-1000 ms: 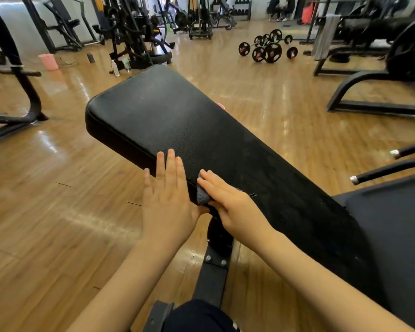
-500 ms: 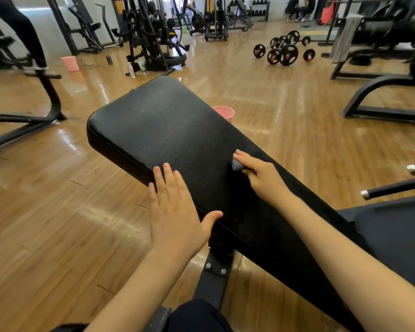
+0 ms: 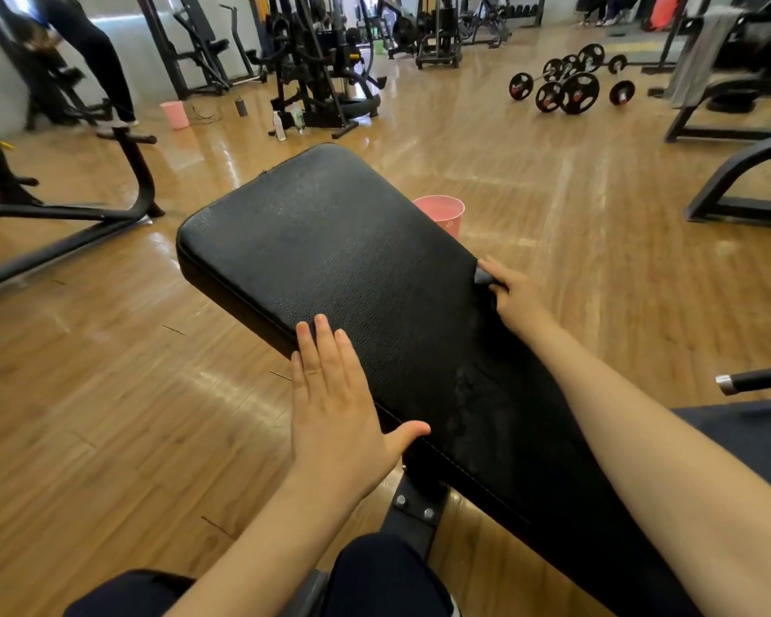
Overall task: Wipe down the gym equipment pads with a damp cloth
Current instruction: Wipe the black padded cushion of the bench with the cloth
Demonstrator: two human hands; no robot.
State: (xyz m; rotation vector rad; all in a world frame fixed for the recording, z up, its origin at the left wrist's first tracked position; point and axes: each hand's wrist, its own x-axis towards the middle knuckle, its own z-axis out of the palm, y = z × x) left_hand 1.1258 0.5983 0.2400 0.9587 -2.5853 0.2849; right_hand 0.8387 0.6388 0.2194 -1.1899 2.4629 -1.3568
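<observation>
Wooden floor [image 3: 108, 416] fills the left side, and on it stands a black machine frame [image 3: 125, 202] with a person bending behind it near the wall. Further back on the floor is a small pink bucket [image 3: 174, 114], beside a black weight machine [image 3: 317, 69]. Nearer to the camera, the left hand [image 3: 334, 403] lies flat on the near edge of the black bench pad [image 3: 330, 256]: its fingers are straight and close together, the thumb is spread out to the side along the pad's edge, and it holds nothing, it only presses on the surface. The pad is long and tilted, with its wide end pointing away from the camera, and a metal bracket [image 3: 412, 505] with bolts shows under it. A second pink bucket [image 3: 441, 213] stands on the floor just behind the far edge of the pad. To the right, the right hand [image 3: 515, 296] is at the far edge of the pad, with its fingers curled around a small dark grey cloth [image 3: 481, 276], which touches the pad's edge. Most of the cloth is hidden in the hand. Far behind, a group of barbell plates [image 3: 566, 89] lies on the floor, and at the right edge a handle with a metal tip [image 3: 753, 380] sticks in.
</observation>
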